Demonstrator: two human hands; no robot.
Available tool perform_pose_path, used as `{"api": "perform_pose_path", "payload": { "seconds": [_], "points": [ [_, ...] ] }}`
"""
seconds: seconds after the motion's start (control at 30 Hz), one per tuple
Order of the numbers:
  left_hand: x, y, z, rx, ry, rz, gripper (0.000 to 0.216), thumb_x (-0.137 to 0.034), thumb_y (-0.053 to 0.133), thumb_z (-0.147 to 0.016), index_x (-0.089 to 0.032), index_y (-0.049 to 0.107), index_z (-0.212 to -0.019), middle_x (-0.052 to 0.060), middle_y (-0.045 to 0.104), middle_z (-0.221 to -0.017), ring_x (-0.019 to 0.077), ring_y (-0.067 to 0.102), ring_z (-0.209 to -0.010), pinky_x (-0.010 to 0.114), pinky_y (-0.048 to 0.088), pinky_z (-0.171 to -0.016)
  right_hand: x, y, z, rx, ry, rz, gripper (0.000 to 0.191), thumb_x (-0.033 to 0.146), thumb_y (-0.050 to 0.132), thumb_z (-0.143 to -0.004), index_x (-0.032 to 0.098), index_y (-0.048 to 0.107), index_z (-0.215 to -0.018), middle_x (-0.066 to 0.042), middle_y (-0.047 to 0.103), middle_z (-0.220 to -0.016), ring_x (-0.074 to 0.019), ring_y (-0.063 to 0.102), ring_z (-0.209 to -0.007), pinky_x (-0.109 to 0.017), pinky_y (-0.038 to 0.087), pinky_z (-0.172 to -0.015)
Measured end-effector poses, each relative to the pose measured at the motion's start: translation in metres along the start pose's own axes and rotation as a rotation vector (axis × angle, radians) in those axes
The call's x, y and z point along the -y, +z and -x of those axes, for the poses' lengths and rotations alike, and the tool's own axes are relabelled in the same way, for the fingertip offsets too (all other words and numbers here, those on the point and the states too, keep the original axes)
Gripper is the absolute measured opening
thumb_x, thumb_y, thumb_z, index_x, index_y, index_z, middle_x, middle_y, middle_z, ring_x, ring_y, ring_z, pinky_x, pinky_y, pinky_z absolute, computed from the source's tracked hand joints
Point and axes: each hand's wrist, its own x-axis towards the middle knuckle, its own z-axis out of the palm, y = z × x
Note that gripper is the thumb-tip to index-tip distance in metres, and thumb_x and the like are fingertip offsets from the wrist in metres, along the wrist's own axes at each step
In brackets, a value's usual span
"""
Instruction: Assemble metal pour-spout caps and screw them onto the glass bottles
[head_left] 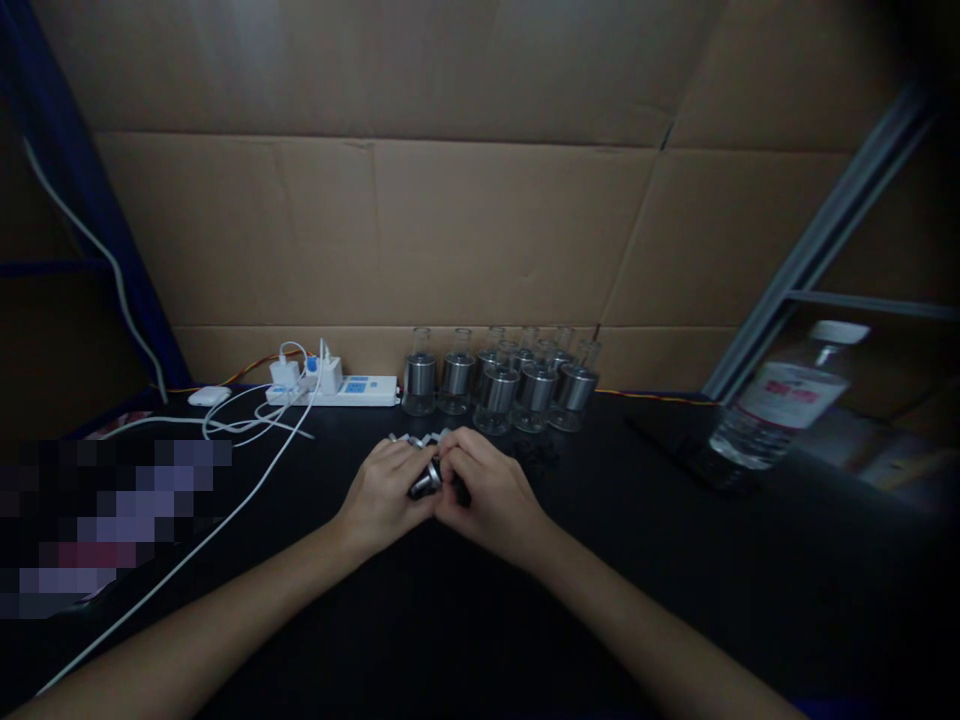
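Note:
My left hand point(386, 490) and my right hand point(484, 490) meet at the middle of the black table point(675, 560), fingers curled together around a small shiny metal part point(425, 482). Just beyond my fingers lie several small silvery pieces point(416, 438) on the table. Behind them stands a cluster of several metal cylinders with clear glass necks point(499, 385), upright and close together.
A white power strip point(352, 388) with plugged chargers and white cables point(247, 420) lies at the back left. A clear plastic water bottle point(780, 400) stands at the right. Cardboard sheets point(450, 230) wall off the back. A metal shelf frame point(825, 240) rises at the right.

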Motion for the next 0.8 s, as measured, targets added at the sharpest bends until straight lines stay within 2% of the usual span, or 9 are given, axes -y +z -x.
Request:
{"api": "perform_pose_path", "payload": {
  "seconds": [0.2,0.6,0.8],
  "points": [
    [-0.0004,-0.0002,-0.0015,-0.029,0.02,0.058,0.034,-0.03,0.058,-0.07,-0.013,0.055,-0.099,0.009,0.064,-0.082,0.019,0.059,-0.074,0.034,0.047,-0.069,0.001,-0.0007,-0.0009,-0.029,-0.003,0.044,0.012,0.008,0.041,-0.061,0.019,0.038,-0.066,-0.004,0.046,-0.079,-0.0127,0.045,-0.07,-0.022,0.038,-0.056],
    [-0.0025,-0.0016,-0.0045,0.024,-0.023,0.093,0.034,-0.029,0.059,-0.07,-0.01,0.055,-0.097,0.01,0.063,-0.082,0.0193,0.058,-0.075,0.033,0.048,-0.068,-0.0043,-0.0026,-0.004,-0.041,0.038,-0.069,0.016,0.006,0.041,-0.06,0.02,0.034,-0.065,-0.001,0.043,-0.077,-0.0109,0.044,-0.066,-0.022,0.038,-0.056],
    [-0.0031,-0.0018,-0.005,-0.002,-0.005,0.075,0.034,-0.025,0.06,-0.067,-0.011,0.054,-0.098,0.01,0.063,-0.085,0.0201,0.058,-0.078,0.035,0.048,-0.072,-0.0079,-0.0008,-0.0036,-0.06,0.069,-0.152,0.019,0.006,0.042,-0.058,0.02,0.031,-0.066,-0.001,0.042,-0.077,-0.0106,0.045,-0.066,-0.021,0.038,-0.058]
  ]
}}
